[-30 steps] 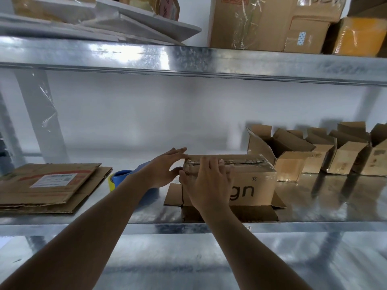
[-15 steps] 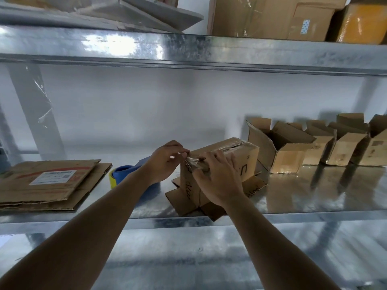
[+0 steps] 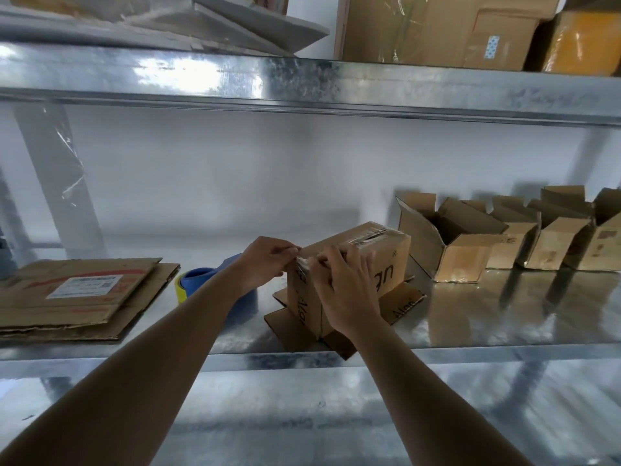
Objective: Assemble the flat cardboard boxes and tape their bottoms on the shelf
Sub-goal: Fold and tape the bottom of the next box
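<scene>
A small cardboard box (image 3: pixel 386 260) stands upside down on the metal shelf (image 3: pixel 504 317), turned at an angle, its open flaps splayed underneath. Clear tape runs along its top seam. My right hand (image 3: pixel 346 290) presses flat on the near upper corner and side of the box. My left hand (image 3: pixel 265 264) pinches the loose tape end at the box's left top edge. A blue tape dispenser with a yellow roll (image 3: pixel 201 284) lies on the shelf behind my left forearm, partly hidden.
Flattened cardboard boxes (image 3: pixel 77 294) are stacked at the left of the shelf. Several assembled open boxes (image 3: pixel 470 243) stand in a row at the right. An upper shelf (image 3: pixel 302 85) holds large cartons. A lower shelf (image 3: pixel 319 415) lies below.
The box has been turned from square-on to angled, its left end now facing me. My left hand closed into a pinch at the tape end; my right hand shifted onto the near corner.
</scene>
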